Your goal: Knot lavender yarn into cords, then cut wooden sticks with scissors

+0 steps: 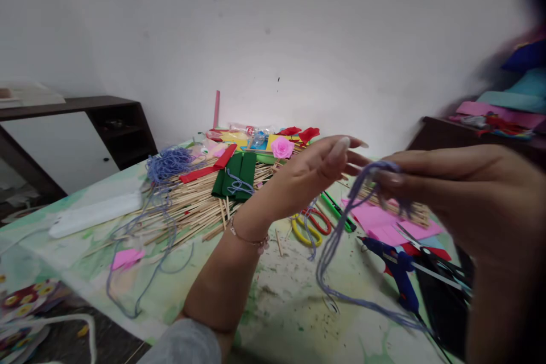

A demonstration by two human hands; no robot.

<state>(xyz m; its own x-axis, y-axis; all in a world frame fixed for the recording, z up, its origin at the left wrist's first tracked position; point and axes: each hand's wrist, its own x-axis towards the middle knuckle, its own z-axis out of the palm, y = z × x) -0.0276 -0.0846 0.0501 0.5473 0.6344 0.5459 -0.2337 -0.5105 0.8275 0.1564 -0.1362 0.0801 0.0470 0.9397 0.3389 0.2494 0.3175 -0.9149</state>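
My right hand pinches a bundle of purple yarn strands between thumb and fingers; the strands hang in a long loop and trail down to the right over the table. My left hand is raised beside it, fingers apart and pointing right, close to the yarn's upper end. Nothing shows in its palm. Below the hands lie yellow-handled scissors, a green cutter and a blue glue gun.
Wooden sticks spread across the table, with green felt, a purple yarn ball and a pink paper rose around them. A white glue-stick-like long piece lies left. Pink paper and black scissors are at right.
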